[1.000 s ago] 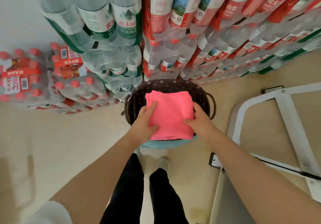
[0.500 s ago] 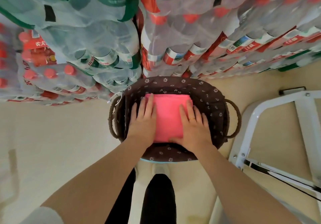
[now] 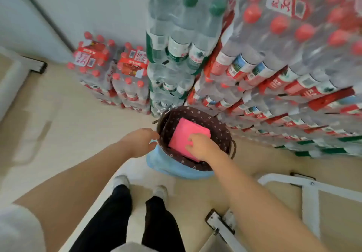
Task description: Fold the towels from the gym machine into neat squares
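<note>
A pink towel (image 3: 186,134), folded into a square, lies inside a basket (image 3: 219,134) lined with dark brown flowered cloth, on the floor ahead of my feet. My right hand (image 3: 203,147) rests on the towel's near corner with its fingers loosely bent on the cloth. Outside the basket's left rim hovers my left hand (image 3: 141,142), fingers relaxed and holding nothing. A light blue cloth (image 3: 176,168) shows under the basket's near side.
Tall stacks of shrink-wrapped water bottles (image 3: 254,65) rise right behind the basket. Lower bottle packs (image 3: 109,75) stand to the left by the wall. A white metal machine frame (image 3: 309,197) lies on the floor at the right. Beige floor spreads to the left.
Both hands lowered the pink towel into the basket and pressed it flat. Now my left hand has come off the towel to outside the rim; the view has tilted up and left.
</note>
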Demonstrator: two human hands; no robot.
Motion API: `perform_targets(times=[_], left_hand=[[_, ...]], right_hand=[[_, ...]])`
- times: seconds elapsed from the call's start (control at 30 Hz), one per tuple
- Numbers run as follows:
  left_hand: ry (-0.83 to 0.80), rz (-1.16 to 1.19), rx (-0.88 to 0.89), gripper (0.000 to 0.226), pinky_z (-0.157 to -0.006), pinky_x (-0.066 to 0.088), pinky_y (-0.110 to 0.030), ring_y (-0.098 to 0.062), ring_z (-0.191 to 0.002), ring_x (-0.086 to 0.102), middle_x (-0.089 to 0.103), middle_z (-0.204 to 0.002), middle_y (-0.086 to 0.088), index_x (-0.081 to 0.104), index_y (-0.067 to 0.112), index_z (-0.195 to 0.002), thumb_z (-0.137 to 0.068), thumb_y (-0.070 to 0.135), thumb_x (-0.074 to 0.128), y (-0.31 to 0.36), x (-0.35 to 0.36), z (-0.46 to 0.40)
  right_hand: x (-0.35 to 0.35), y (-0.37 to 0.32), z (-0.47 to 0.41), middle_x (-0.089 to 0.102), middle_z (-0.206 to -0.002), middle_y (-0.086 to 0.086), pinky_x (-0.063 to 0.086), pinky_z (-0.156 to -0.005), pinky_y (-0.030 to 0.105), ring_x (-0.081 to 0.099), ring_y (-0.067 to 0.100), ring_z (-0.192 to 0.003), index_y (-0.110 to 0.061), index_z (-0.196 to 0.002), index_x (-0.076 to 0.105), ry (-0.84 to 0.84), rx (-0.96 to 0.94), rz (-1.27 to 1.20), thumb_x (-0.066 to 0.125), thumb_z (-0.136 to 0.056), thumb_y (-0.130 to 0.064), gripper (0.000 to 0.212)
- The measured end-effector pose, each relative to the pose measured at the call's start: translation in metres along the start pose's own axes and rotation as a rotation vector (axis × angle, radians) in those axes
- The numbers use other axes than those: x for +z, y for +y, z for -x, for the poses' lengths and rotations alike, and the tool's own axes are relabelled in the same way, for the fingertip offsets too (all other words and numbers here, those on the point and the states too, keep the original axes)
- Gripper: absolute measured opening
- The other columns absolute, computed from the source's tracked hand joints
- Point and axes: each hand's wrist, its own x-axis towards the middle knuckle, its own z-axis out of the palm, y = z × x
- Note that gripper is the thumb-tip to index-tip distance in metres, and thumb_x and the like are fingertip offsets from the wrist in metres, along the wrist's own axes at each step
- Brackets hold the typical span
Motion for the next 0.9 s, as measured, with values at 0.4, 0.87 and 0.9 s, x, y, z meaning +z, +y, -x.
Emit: perform_targets(times=[0.4, 0.87, 0.9], left_hand=[[0.566, 0.339, -0.518, 0.032, -0.098, 0.038, -0.030, -0.023, -0.110, 0.054, 0.040, -0.140, -0.002, 0.053, 0.014, -0.125, -0.094, 0.019, 0.046, -0.140, 0.012, 0.290], [0.911, 0.767, -0.950, 0.027, -0.094, 0.039, -0.027, -0.022, -0.105, 0.058, 0.025, -0.150, -0.003, 0.055, 0.012, -0.118, -0.093, 0.017, 0.048, -0.275, 0.256, 0.632], [0.925, 0.779, -0.967, 0.026, -0.093, 0.039, -0.026, -0.022, -0.102, 0.059, 0.027, -0.149, -0.004, 0.056, 0.012, -0.118, -0.093, 0.016, 0.048, -0.284, 0.268, 0.654]], right_hand=[[0.047, -0.284, 0.070, 0.056, -0.081, 0.011, 0.035, -0.068, 0.027, 0.057, 0.029, -0.082, -0.009, -0.079, 0.057, -0.080, -0.476, 0.013, 0.049, -0.089, -0.016, 0.015], [0.348, -0.547, 0.242, 0.064, -0.093, 0.008, 0.043, -0.065, 0.028, 0.058, 0.020, -0.082, -0.011, -0.094, 0.059, -0.434, -0.734, 0.177, 0.049, -0.090, -0.015, 0.012], [0.367, -0.566, 0.257, 0.063, -0.092, 0.006, 0.041, -0.063, 0.025, 0.057, 0.019, -0.080, -0.013, -0.094, 0.057, -0.469, -0.733, 0.132, 0.048, -0.090, -0.016, 0.010]])
